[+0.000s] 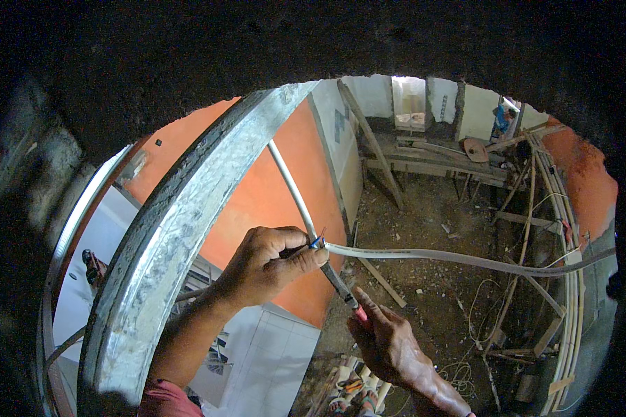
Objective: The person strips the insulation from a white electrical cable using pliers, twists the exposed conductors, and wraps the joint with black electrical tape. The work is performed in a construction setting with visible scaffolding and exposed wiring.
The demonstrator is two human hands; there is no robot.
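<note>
Now the right hand (392,342) grips a red-handled tool (359,314).

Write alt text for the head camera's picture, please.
A person's left hand pinches long white cables beside a thin blue wire; the right hand holds a slim dark red-ended tool. A curved grey metal beam rises at left.

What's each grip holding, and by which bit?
The left grip pinches the white cables where they meet, beside a blue wire. The right grip holds a slim dark tool by its red end.
</note>
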